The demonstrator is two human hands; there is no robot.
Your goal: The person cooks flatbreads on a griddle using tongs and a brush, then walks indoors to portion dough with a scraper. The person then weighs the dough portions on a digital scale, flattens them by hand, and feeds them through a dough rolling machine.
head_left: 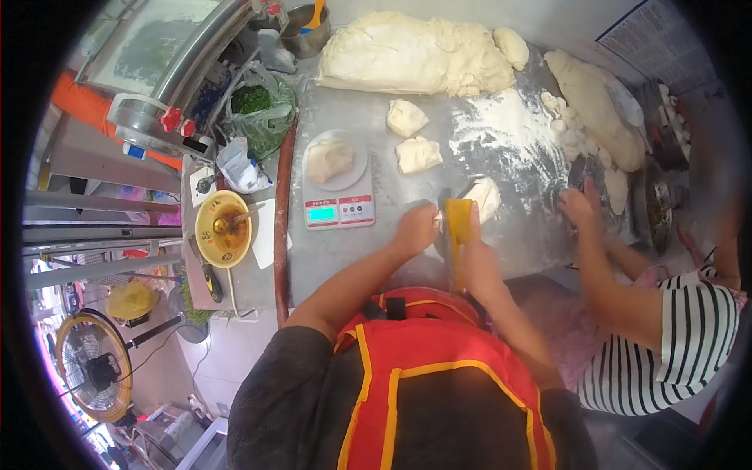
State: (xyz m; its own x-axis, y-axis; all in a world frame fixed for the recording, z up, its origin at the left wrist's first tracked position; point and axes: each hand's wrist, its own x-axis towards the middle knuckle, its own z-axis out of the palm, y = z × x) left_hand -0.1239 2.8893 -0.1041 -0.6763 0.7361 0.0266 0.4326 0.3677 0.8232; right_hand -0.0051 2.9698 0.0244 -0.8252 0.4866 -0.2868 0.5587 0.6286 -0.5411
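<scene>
My right hand (479, 262) grips a yellow dough scraper (459, 235), standing on edge over the metal table. Right behind the scraper lies a floury lump of dough (487, 199). To the left of the scraper is my left hand (417, 230), its fingers curled closed; a pale bit shows at its fingertips, too small to name. Two cut dough pieces (418, 155) (406, 118) rest farther back on the table. On the left, a digital scale (339, 211) with a lit display carries another dough piece (330, 160).
A big dough slab (415, 55) lies at the back, with loose flour (501, 125) to its front right. A co-worker in a striped sleeve (697, 313) works at the right, one hand (581, 205) near small dough pieces (576, 141). A yellow bowl (205, 227) stands left.
</scene>
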